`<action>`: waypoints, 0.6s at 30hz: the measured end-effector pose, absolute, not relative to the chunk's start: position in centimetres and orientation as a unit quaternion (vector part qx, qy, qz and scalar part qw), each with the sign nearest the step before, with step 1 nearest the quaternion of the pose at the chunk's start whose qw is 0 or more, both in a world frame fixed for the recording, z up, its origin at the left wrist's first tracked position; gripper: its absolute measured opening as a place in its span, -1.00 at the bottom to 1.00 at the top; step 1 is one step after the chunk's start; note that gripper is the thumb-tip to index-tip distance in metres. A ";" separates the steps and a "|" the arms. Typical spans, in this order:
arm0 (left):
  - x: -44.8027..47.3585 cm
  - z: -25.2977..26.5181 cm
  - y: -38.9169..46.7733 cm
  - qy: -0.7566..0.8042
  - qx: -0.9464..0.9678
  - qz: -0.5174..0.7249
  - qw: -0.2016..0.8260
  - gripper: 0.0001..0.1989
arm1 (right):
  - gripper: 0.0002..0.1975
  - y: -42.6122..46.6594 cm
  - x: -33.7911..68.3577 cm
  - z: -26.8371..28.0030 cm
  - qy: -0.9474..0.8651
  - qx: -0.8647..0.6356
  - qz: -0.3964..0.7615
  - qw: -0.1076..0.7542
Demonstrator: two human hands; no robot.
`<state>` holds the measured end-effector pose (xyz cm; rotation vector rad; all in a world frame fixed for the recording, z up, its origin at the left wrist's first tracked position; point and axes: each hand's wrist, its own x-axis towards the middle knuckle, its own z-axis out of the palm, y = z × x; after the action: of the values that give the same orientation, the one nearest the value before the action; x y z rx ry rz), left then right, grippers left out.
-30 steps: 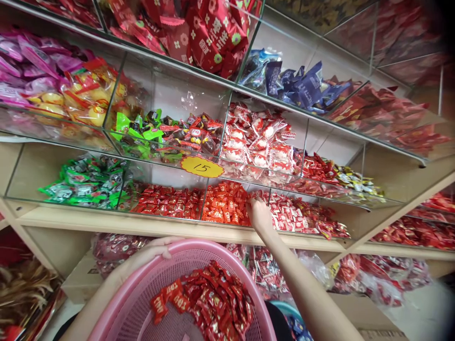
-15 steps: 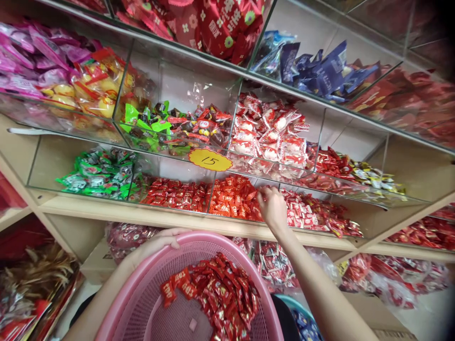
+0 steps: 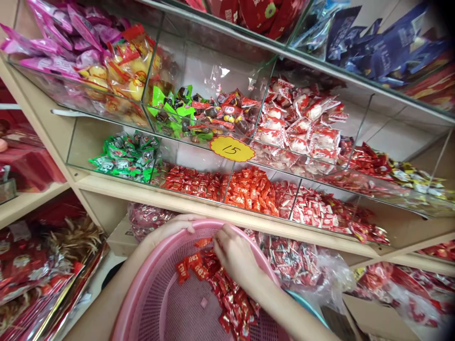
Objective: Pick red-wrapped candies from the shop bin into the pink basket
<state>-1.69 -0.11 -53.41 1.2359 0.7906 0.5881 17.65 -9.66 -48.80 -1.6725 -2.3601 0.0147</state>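
My left hand [image 3: 175, 228] grips the far left rim of a pink plastic basket [image 3: 122, 289], fingers wrapped over the edge. Inside lies a pile of red wrapped candies [image 3: 234, 303] on the right, with a few orange-red wrapped candies [image 3: 194, 266] to their left. My right hand [image 3: 232, 251] is down in the basket by its far wall, over the pile. Its fingers are curled, and whatever they hold is hidden. One orange wrapped candy [image 3: 203, 242] shows just left of those fingertips.
Behind the basket, glass-fronted shelf bins hold orange candies [image 3: 252, 189], red candies [image 3: 194, 182], green-wrapped candies [image 3: 128, 156] and red-and-white candies [image 3: 314, 208]. A yellow tag [image 3: 232, 148] reads 15. Bagged candy [image 3: 295, 255] and an open cardboard box [image 3: 384, 315] sit below.
My right hand has come down from the shelf bin beside the orange candies into the basket. An orange candy now shows beside its fingers. The view has shifted left; my left hand stays on the rim.
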 end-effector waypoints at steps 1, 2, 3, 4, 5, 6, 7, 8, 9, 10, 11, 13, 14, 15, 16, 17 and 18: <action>-1.7 -53.4 -0.1 0.358 0.554 0.264 0.704 -0.41 | -0.82 -9.9 17.2 -49.5 -0.816 -0.568 0.006 0.103; -1.7 -53.3 -0.2 0.360 0.552 0.261 0.706 -0.40 | -0.83 -10.1 16.8 -50.2 -0.822 -0.563 0.005 0.085; -1.8 -53.2 -0.2 0.362 0.551 0.260 0.706 -0.40 | -0.84 -10.4 16.5 -50.7 -0.826 -0.559 0.004 0.069; -1.8 -53.2 -0.2 0.364 0.551 0.260 0.704 -0.40 | -0.84 -10.6 16.3 -51.2 -0.830 -0.555 0.004 0.053; -1.8 -53.2 -0.2 0.366 0.551 0.261 0.703 -0.40 | -0.84 -10.8 16.1 -51.4 -0.835 -0.549 0.004 0.037; -1.8 -53.2 -0.2 0.368 0.551 0.261 0.702 -0.41 | -0.84 -11.0 16.1 -51.5 -0.840 -0.542 0.004 0.021; -1.8 -53.2 -0.2 0.368 0.551 0.261 0.702 -0.41 | -0.85 -11.2 16.1 -51.5 -0.848 -0.530 0.004 0.004; -1.8 -53.2 -0.2 0.368 0.551 0.261 0.702 -0.40 | -0.87 -11.3 16.2 -51.3 -0.858 -0.513 0.004 -0.014; -1.8 -53.2 -0.2 0.367 0.550 0.261 0.703 -0.40 | -0.88 -11.4 16.3 -51.1 -0.871 -0.491 0.004 -0.033; -1.8 -53.3 -0.2 0.367 0.550 0.260 0.703 -0.39 | -0.89 -11.5 16.4 -50.9 -0.883 -0.467 0.005 -0.052; -1.8 -53.3 -0.2 0.367 0.550 0.259 0.704 -0.39 | -0.90 -11.6 16.5 -50.7 -0.893 -0.444 0.005 -0.070; -1.7 -53.3 -0.3 0.367 0.551 0.258 0.704 -0.38 | -0.90 -11.6 16.7 -50.6 -0.907 -0.409 0.003 -0.099; -1.7 -53.3 -0.3 0.366 0.553 0.257 0.703 -0.38 | -0.88 -11.5 16.6 -50.7 -0.911 -0.398 0.001 -0.108; -1.7 -53.2 -0.3 0.365 0.555 0.256 0.702 -0.39 | -0.86 -11.4 16.5 -50.9 -0.915 -0.388 -0.005 -0.113; -1.7 -53.2 -0.3 0.362 0.558 0.256 0.701 -0.39 | -0.86 -11.3 16.3 -51.2 -0.918 -0.380 -0.010 -0.115; -1.7 -53.1 -0.3 0.359 0.563 0.257 0.699 -0.40 | -0.86 -11.2 16.0 -51.5 -0.921 -0.370 -0.014 -0.116; -1.7 -53.0 -0.3 0.356 0.568 0.259 0.695 -0.41 | -0.87 -11.0 15.6 -51.9 -0.924 -0.363 -0.020 -0.116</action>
<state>-1.72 -0.27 -53.04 1.2676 0.7951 0.5780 15.63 -10.99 -51.86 -1.2336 -3.1402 -0.0696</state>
